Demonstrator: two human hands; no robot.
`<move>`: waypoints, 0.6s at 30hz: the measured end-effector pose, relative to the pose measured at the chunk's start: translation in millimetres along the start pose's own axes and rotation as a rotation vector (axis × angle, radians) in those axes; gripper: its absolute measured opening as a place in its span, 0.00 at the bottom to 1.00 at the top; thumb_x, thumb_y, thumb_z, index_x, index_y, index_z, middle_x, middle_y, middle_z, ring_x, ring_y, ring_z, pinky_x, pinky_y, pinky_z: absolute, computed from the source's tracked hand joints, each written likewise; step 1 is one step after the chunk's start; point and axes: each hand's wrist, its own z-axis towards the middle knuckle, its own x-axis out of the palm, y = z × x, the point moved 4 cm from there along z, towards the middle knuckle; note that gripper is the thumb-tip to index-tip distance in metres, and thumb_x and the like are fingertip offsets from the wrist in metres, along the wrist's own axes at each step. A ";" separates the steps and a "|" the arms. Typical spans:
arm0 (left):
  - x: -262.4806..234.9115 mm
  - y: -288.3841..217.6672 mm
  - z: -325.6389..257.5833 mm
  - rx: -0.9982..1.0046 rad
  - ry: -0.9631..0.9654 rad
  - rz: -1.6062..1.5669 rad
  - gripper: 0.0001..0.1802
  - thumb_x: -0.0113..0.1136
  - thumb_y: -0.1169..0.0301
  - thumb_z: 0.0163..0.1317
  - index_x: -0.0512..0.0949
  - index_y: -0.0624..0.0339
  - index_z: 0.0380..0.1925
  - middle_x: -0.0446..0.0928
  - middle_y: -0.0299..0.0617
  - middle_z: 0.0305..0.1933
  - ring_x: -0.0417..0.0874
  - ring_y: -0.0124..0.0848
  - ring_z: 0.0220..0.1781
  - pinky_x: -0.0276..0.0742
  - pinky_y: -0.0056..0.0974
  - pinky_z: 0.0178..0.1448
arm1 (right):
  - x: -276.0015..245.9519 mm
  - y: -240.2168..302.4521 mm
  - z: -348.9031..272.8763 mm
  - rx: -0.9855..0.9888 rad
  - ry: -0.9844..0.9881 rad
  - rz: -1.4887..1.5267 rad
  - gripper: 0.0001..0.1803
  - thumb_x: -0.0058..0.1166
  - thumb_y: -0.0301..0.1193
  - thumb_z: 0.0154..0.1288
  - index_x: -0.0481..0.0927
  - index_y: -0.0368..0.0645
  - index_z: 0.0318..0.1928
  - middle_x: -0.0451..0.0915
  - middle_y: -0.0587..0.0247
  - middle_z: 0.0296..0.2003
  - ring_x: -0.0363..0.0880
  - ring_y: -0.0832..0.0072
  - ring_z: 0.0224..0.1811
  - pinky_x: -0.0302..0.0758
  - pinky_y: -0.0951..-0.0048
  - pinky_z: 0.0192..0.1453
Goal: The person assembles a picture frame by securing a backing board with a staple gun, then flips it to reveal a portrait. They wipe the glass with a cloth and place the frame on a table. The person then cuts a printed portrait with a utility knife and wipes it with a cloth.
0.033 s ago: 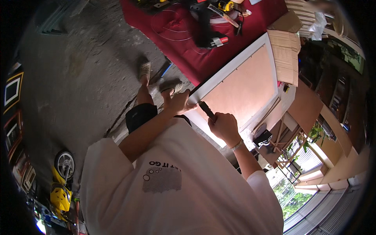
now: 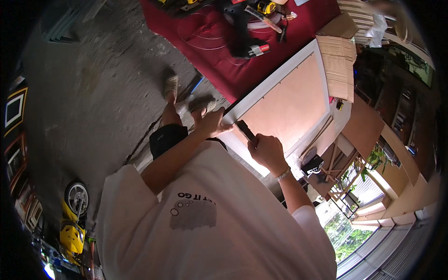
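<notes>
A large picture frame with a pale rim lies back side up, its brown backing board held within the rim. Along the inner edge, small dark tabs stick out. My left hand is closed round the frame's near left corner, thumb toward the backing. In my right hand is a dark, elongated hand tool; its exact kind is hard to make out. The tool's far end points at the frame's inner edge, close to my left thumb. Whether it touches the board, I cannot tell.
A red-covered table carries a hammer, coiled wire and a black tool with a red end. Folded cardboard lies at the frame's far right. A yellow motorbike and stacked frames stand at the left.
The dark tool's far end has shifted and turned slightly beside the frame's inner edge. Both hands keep nearly the same places, and the view has moved a little.
</notes>
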 end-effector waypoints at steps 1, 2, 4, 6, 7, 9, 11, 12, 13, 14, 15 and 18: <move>-1.7 -0.8 -0.4 -0.006 0.011 0.004 0.39 0.75 0.46 0.49 0.74 0.65 0.50 0.81 0.63 0.41 0.84 0.53 0.49 0.72 0.57 0.59 | -1.2 -5.3 -3.2 0.017 0.011 0.026 0.15 0.56 0.40 0.66 0.80 0.39 0.35 0.83 0.50 0.24 0.84 0.51 0.31 0.80 0.54 0.42; 5.1 7.1 3.8 0.018 0.060 -0.103 0.41 0.77 0.48 0.48 0.74 0.67 0.53 0.81 0.63 0.46 0.83 0.55 0.51 0.76 0.52 0.56 | -2.7 -7.4 -13.5 -0.084 -0.027 0.115 0.15 0.57 0.39 0.66 0.80 0.38 0.41 0.83 0.49 0.27 0.84 0.51 0.33 0.79 0.54 0.41; 0.4 3.5 3.0 0.011 0.036 -0.141 0.40 0.77 0.50 0.48 0.74 0.68 0.52 0.81 0.63 0.47 0.83 0.55 0.51 0.76 0.50 0.57 | -7.4 -15.3 -36.5 -0.064 -0.021 0.203 0.16 0.57 0.38 0.66 0.80 0.38 0.44 0.85 0.49 0.32 0.85 0.52 0.35 0.80 0.55 0.41; -6.6 -7.7 4.6 0.011 0.013 -0.274 0.38 0.78 0.54 0.48 0.76 0.71 0.51 0.82 0.62 0.45 0.85 0.51 0.49 0.77 0.47 0.57 | -9.8 -34.5 -58.6 0.029 0.028 0.344 0.16 0.59 0.35 0.66 0.79 0.37 0.48 0.84 0.52 0.31 0.86 0.57 0.33 0.80 0.60 0.39; -2.6 -8.4 5.6 0.006 0.011 -0.312 0.37 0.78 0.54 0.48 0.76 0.71 0.51 0.83 0.60 0.45 0.85 0.49 0.49 0.77 0.46 0.56 | -4.9 -49.0 -68.8 0.067 0.057 0.460 0.16 0.59 0.35 0.66 0.79 0.36 0.48 0.84 0.53 0.30 0.85 0.59 0.32 0.79 0.61 0.38; 5.4 -4.7 12.0 0.009 0.003 -0.379 0.37 0.77 0.53 0.49 0.77 0.71 0.50 0.84 0.58 0.45 0.85 0.46 0.47 0.78 0.44 0.56 | 7.3 -80.2 -88.0 0.137 0.100 0.694 0.15 0.59 0.34 0.67 0.79 0.36 0.47 0.83 0.54 0.28 0.84 0.65 0.30 0.78 0.65 0.37; 9.7 -4.1 14.3 -0.069 0.084 -0.450 0.38 0.77 0.53 0.48 0.80 0.68 0.53 0.85 0.54 0.48 0.85 0.42 0.49 0.78 0.42 0.55 | 16.1 -111.0 -104.8 0.040 -0.044 0.660 0.13 0.59 0.33 0.68 0.78 0.37 0.46 0.80 0.60 0.24 0.80 0.73 0.25 0.74 0.68 0.31; 0.8 -17.2 10.7 -0.114 0.118 -0.438 0.38 0.78 0.53 0.47 0.80 0.68 0.54 0.85 0.54 0.49 0.85 0.42 0.50 0.78 0.42 0.56 | 26.1 -130.8 -113.2 0.043 -0.078 0.686 0.13 0.59 0.34 0.68 0.78 0.37 0.45 0.80 0.61 0.23 0.79 0.74 0.23 0.74 0.69 0.30; 0.6 -22.8 10.7 -0.158 0.152 -0.428 0.39 0.78 0.53 0.46 0.80 0.67 0.55 0.85 0.54 0.50 0.85 0.42 0.50 0.79 0.43 0.56 | 38.0 -148.2 -121.8 0.049 -0.111 0.710 0.13 0.59 0.34 0.68 0.78 0.37 0.45 0.79 0.63 0.22 0.78 0.75 0.22 0.73 0.69 0.28; 0.3 -16.0 15.1 -0.179 0.121 -0.325 0.40 0.79 0.53 0.45 0.81 0.66 0.55 0.84 0.54 0.51 0.85 0.43 0.51 0.78 0.43 0.58 | 39.3 -159.0 -129.3 0.046 -0.139 0.768 0.13 0.59 0.34 0.69 0.77 0.37 0.44 0.78 0.65 0.20 0.76 0.78 0.19 0.71 0.72 0.24; -1.2 -7.6 16.9 -0.203 0.074 -0.223 0.41 0.80 0.53 0.43 0.81 0.66 0.55 0.84 0.55 0.52 0.85 0.44 0.52 0.78 0.43 0.59 | 47.4 -177.8 -133.3 0.028 -0.154 0.804 0.13 0.59 0.35 0.69 0.77 0.37 0.43 0.78 0.65 0.20 0.76 0.78 0.19 0.70 0.72 0.24; -9.9 -3.4 16.5 -0.209 -0.048 -0.164 0.46 0.81 0.51 0.40 0.79 0.68 0.57 0.83 0.57 0.55 0.84 0.46 0.55 0.77 0.45 0.62 | 73.2 -242.5 -147.0 0.026 -0.143 0.853 0.14 0.59 0.35 0.69 0.77 0.36 0.42 0.77 0.65 0.20 0.75 0.79 0.18 0.69 0.72 0.23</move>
